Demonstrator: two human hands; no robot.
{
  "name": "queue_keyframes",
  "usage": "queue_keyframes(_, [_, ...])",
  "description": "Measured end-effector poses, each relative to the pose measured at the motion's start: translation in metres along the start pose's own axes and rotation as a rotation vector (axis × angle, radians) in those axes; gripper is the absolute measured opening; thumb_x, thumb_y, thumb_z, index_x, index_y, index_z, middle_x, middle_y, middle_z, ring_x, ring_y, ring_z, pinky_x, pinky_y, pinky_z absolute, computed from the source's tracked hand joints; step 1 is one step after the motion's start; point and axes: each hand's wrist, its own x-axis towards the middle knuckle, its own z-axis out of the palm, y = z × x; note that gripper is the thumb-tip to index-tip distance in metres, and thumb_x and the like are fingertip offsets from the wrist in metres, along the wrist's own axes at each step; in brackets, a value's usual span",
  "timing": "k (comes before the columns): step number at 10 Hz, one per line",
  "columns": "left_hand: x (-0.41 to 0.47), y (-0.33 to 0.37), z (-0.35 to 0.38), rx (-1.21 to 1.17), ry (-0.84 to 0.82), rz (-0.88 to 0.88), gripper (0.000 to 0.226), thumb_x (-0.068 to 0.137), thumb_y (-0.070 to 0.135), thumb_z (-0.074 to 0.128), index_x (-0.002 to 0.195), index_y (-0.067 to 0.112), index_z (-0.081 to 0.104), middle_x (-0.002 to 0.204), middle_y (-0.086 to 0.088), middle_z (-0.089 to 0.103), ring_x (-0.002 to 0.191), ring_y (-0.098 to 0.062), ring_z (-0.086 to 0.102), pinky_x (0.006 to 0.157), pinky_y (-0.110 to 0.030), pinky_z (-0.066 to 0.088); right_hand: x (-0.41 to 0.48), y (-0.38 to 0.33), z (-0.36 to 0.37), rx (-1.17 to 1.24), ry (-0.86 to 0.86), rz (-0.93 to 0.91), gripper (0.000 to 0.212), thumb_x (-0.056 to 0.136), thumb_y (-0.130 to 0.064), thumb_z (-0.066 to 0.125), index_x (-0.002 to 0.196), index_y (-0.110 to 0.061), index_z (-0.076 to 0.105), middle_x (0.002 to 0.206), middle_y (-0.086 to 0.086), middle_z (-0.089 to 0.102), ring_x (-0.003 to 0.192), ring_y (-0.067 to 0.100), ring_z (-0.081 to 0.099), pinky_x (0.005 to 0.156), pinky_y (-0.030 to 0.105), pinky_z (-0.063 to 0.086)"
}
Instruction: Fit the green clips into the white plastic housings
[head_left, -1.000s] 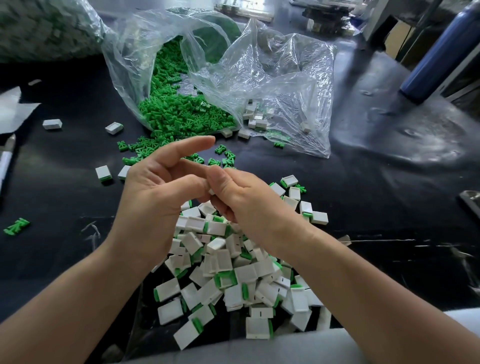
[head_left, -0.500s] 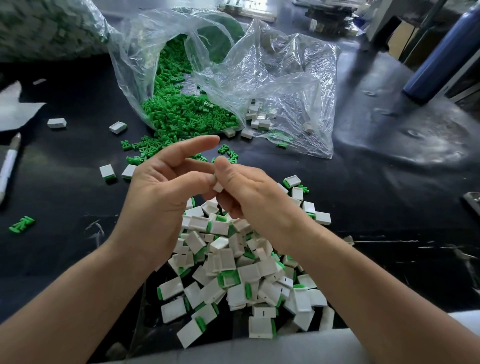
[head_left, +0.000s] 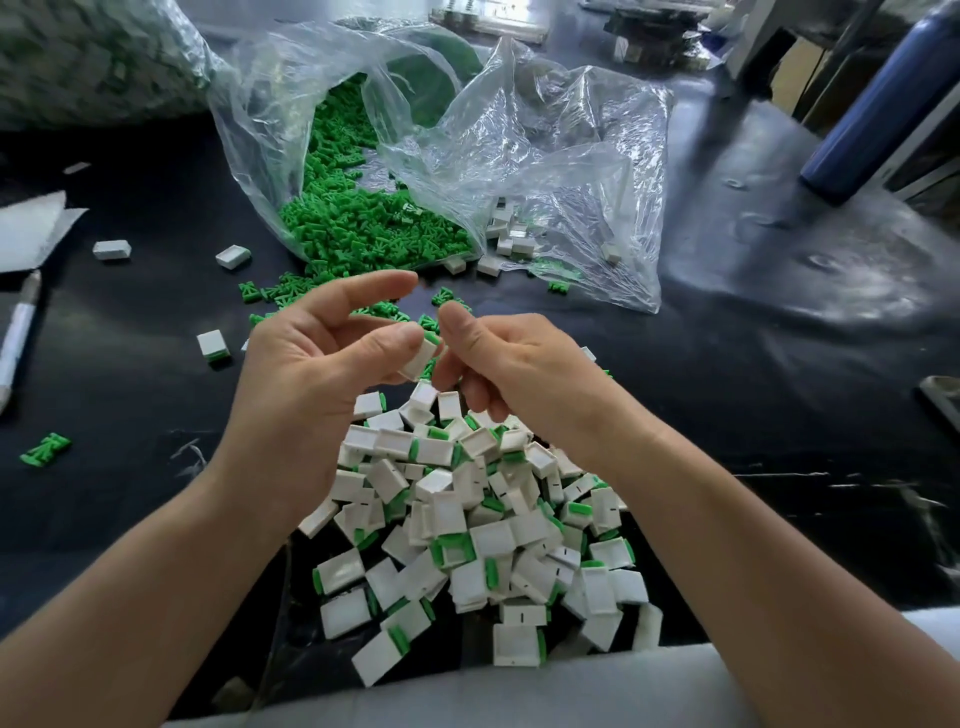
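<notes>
The step in hand looked like seating one clip (head_left: 432, 339) in one housing (head_left: 420, 358), held up between both hands above the pile (head_left: 467, 519) of finished pieces. To do it well, the housing wanted a firm hold by its flat faces, its open end turned toward the other hand, and the clip pushed straight along the slot rather than at a slant, since a tilted clip would likely jam or spring out. A short, square press until the green sat flush would do, and then the piece could drop onto the pile. The left hand (head_left: 306, 379) gripped the housing: its thumb lay curled over the top face, its index finger stood out straight and free above, and the fingers (head_left: 363, 291) underneath were hidden. The right hand (head_left: 524, 369) had its fingers curled in close, with the thumb raised just beside the clip's green edge. They seemed to meet the housing's right side, but whether they pinched it or only touched it I could not tell. More clips spilled from the open bag (head_left: 270, 171) farther back on the dark surface (head_left: 727, 389), with a few loose housings near them.
</notes>
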Motion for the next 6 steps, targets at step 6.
queue_keyframes(6, [-0.041, 0.015, -0.002, 0.182, 0.049, 0.061, 0.018, 0.063, 0.026, 0.072, 0.081, 0.023, 0.073, 0.073, -0.001, 0.073, 0.067, -0.008, 0.069, 0.060, -0.010, 0.049, -0.075, 0.029, -0.017, 0.345, 0.487, -0.171, 0.035, 0.080, -0.043, 0.056, 0.062, -0.013, 0.062, 0.046, -0.006, 0.045, 0.043, 0.002, 0.039, 0.045, 0.010, 0.034])
